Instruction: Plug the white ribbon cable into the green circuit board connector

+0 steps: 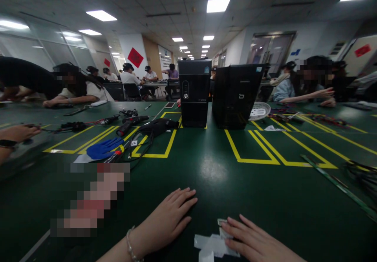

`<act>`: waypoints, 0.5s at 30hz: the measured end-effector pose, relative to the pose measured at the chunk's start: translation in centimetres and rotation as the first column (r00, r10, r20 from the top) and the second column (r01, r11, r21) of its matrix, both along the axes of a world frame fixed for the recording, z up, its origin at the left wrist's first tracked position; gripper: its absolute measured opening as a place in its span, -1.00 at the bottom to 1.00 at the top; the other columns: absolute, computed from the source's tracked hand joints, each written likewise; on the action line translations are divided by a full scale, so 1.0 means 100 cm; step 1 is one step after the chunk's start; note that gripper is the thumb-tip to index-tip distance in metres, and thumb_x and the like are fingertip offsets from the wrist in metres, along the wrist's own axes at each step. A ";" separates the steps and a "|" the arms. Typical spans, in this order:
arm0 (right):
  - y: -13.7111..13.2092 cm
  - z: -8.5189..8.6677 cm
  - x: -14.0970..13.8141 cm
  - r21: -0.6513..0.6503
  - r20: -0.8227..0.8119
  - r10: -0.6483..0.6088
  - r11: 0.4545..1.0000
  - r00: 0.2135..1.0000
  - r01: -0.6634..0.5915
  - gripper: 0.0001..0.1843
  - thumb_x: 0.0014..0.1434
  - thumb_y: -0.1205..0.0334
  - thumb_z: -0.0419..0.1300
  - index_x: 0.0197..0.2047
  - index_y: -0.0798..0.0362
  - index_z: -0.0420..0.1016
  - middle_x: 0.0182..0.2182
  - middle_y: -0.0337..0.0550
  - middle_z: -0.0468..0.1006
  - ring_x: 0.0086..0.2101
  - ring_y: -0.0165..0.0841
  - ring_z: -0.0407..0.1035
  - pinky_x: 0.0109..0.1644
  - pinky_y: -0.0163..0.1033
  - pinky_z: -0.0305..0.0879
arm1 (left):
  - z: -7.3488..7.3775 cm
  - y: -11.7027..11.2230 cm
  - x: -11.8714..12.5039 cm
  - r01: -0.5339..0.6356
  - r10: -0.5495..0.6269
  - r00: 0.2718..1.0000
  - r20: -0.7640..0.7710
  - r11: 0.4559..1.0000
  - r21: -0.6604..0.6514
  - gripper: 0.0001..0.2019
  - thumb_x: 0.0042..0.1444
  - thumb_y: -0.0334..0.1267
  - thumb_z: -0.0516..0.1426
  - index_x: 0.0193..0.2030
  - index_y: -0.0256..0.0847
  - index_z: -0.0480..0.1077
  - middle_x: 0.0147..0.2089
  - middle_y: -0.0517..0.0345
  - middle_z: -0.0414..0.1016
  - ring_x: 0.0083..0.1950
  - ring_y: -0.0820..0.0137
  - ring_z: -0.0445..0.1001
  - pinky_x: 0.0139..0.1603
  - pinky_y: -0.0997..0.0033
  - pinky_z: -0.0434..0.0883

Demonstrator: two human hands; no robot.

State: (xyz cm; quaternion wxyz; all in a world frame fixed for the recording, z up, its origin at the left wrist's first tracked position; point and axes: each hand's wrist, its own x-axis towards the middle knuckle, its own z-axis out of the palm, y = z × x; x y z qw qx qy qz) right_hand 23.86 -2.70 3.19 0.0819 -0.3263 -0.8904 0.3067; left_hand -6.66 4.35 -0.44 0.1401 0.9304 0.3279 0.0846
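Note:
My left hand lies flat on the dark green table, fingers stretched out and a bracelet on the wrist. It holds nothing. My right hand rests to the right, its fingers extended over pale strips of tape or film on the tabletop. The fingertips touch or cover part of these strips; whether they press on them I cannot tell. Beyond my hands stand two black computer towers, one with a round-buttoned front and a wider one to its right.
A blue glove, a black flashlight and dark cables lie at left. Yellow tape marks the table. A white basket and a green strip are at right. Another person's hand reaches in from the left.

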 end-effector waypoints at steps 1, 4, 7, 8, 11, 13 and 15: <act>0.001 0.007 -0.003 -0.010 -0.005 0.009 1.000 1.000 -0.009 -0.56 0.38 0.17 -0.01 0.30 -0.12 0.20 0.26 -0.10 0.15 0.25 -0.21 -0.01 0.31 0.05 -0.17 | -0.001 0.000 0.000 0.000 0.000 1.000 0.004 1.000 0.002 -0.48 0.32 -0.34 0.07 0.37 0.00 0.09 0.41 0.14 0.08 0.39 0.17 0.08 0.36 -0.01 0.09; 0.004 0.017 -0.010 -0.042 0.035 0.021 0.999 0.999 -0.020 -0.56 0.38 0.16 -0.04 0.30 -0.08 0.21 0.26 -0.07 0.14 0.26 -0.20 -0.04 0.32 0.09 -0.20 | -0.002 0.000 -0.001 0.007 -0.007 1.000 0.002 1.000 0.007 -0.48 0.31 -0.35 0.06 0.37 0.00 0.08 0.41 0.14 0.08 0.39 0.17 0.08 0.35 -0.02 0.09; 0.005 0.011 -0.009 -0.041 0.041 0.032 0.999 0.999 -0.030 -0.56 0.39 0.17 -0.05 0.31 -0.07 0.19 0.28 -0.07 0.11 0.27 -0.20 -0.06 0.32 0.09 -0.21 | -0.004 0.001 -0.001 0.013 -0.013 1.000 0.003 1.000 0.018 -0.48 0.32 -0.35 0.06 0.38 0.01 0.07 0.42 0.14 0.07 0.39 0.17 0.08 0.35 -0.02 0.10; 0.006 0.008 -0.007 -0.035 0.024 0.035 0.999 0.999 -0.034 -0.56 0.39 0.18 -0.05 0.31 -0.08 0.19 0.28 -0.07 0.11 0.27 -0.21 -0.06 0.32 0.07 -0.21 | -0.004 0.001 -0.001 0.015 -0.015 1.000 0.009 1.000 0.021 -0.48 0.32 -0.35 0.06 0.38 0.01 0.07 0.42 0.14 0.07 0.39 0.16 0.09 0.35 -0.03 0.10; 0.005 0.004 -0.006 -0.028 0.002 0.039 0.999 0.999 -0.039 -0.54 0.38 0.15 -0.02 0.31 -0.11 0.17 0.27 -0.10 0.13 0.26 -0.22 -0.05 0.32 0.03 -0.17 | -0.004 0.001 -0.001 0.014 -0.014 1.000 0.025 1.000 0.021 -0.49 0.33 -0.34 0.05 0.38 0.01 0.08 0.41 0.13 0.10 0.38 0.15 0.11 0.34 -0.02 0.13; 0.003 0.007 -0.007 -0.026 0.005 0.034 0.999 0.999 -0.034 -0.53 0.37 0.13 0.00 0.32 -0.12 0.16 0.27 -0.12 0.14 0.26 -0.23 -0.03 0.32 0.01 -0.16 | -0.004 0.001 -0.001 0.011 -0.012 1.000 0.028 1.000 0.019 -0.49 0.33 -0.33 0.05 0.38 0.01 0.09 0.40 0.12 0.11 0.37 0.14 0.12 0.33 -0.02 0.14; -0.001 0.010 -0.007 -0.004 0.032 0.005 1.000 0.999 -0.005 -0.53 0.37 0.11 0.00 0.32 -0.12 0.16 0.27 -0.14 0.13 0.26 -0.22 -0.03 0.33 0.01 -0.14 | -0.004 0.001 -0.002 0.011 -0.012 0.999 0.030 1.000 0.018 -0.49 0.33 -0.32 0.06 0.37 0.02 0.09 0.40 0.12 0.11 0.37 0.14 0.12 0.34 -0.02 0.13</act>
